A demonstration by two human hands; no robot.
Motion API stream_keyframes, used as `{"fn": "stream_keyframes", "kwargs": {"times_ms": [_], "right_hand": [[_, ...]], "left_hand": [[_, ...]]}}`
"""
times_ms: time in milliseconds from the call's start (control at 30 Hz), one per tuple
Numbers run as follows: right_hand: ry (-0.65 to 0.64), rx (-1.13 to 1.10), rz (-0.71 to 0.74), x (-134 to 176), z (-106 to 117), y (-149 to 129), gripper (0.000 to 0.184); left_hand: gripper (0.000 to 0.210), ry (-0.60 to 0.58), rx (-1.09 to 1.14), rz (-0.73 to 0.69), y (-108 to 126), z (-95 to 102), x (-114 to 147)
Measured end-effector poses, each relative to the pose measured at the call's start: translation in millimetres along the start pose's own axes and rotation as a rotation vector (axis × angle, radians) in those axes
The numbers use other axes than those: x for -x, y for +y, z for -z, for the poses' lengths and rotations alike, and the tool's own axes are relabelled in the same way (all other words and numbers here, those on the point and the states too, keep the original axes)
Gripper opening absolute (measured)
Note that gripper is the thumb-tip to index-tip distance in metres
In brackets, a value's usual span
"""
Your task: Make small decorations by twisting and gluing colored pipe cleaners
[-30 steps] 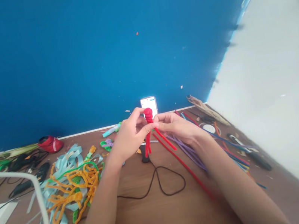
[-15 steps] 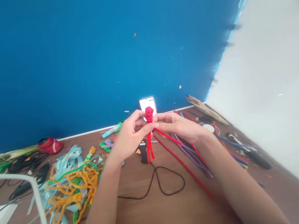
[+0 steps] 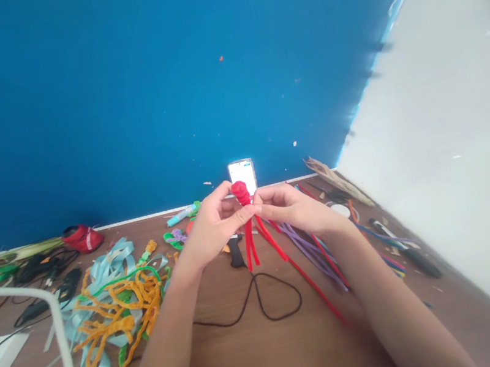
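Observation:
Between my hands is a flower-like bundle of red pipe cleaners (image 3: 241, 192), its coiled head up and loose ends hanging down. My left hand (image 3: 214, 220) pinches it just under the coiled head with thumb and fingers. Close against it, my right hand (image 3: 288, 206) has thumb and fingertips pressed together on the red strands at the bundle's base. The exact strand in the right fingers is hidden. Below the hands, a glue gun (image 3: 236, 253) with a black handle lies on the table, partly covered.
A lit phone (image 3: 243, 174) leans on the blue wall behind my hands. Orange pipe cleaners (image 3: 137, 300) and pale blue ribbon (image 3: 113, 263) pile up at left, near a white curved frame (image 3: 63, 336). Purple pipe cleaners (image 3: 316, 256) and a black marker (image 3: 417, 258) lie at right. A black cable (image 3: 232, 323) loops in front.
The coiled red head has tilted left and dropped slightly. Its hanging ends have swung a little to the right and lower. Both hands keep their pinch in nearly the same place.

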State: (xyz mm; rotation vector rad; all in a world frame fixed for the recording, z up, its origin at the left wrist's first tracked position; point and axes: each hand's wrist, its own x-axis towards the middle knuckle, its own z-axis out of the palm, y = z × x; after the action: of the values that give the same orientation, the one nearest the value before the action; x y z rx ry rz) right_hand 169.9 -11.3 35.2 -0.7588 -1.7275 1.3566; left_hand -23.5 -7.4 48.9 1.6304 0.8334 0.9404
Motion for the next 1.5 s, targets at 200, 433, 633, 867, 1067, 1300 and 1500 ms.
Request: {"fn": "stream_keyframes", "kwargs": {"times_ms": [200, 433, 633, 867, 1067, 1300, 1500], "right_hand": [[-0.018, 0.254, 0.041, -0.3, 0.7, 5.8, 0.027], [0.037, 0.505, 0.105, -2.9, -5.7, 1.6, 0.012], [0.096, 0.181, 0.081, -4.1, -6.5, 3.4, 0.017], [0.081, -0.519, -0.026, -0.2, -2.4, -2.1, 0.029], [-0.044, -0.783, -0.18, -3.4, -8.2, 0.3, 0.027], [0.091, -0.69, -0.207, -6.1, -10.6, 7.9, 0.011], [0.073, -0.502, -0.117, -6.7, -6.1, 15.9, 0.021]], "left_hand": [[0.028, -0.006, 0.027, 0.121, 3.4, -4.1, 0.6], [0.027, 0.073, 0.066, 0.101, -5.9, -15.0, -4.7], [0.038, 0.159, 0.029, -0.082, -8.7, -8.4, -8.2], [0.019, 0.257, -0.102, -0.426, -9.3, -7.5, -5.5], [0.033, 0.134, -0.613, -0.734, -13.7, -2.3, -6.5], [0.023, 0.118, -0.789, -0.688, -14.5, 3.4, -12.3], [0.017, 0.148, -0.8, -0.767, -16.6, 7.6, -14.8]]}}
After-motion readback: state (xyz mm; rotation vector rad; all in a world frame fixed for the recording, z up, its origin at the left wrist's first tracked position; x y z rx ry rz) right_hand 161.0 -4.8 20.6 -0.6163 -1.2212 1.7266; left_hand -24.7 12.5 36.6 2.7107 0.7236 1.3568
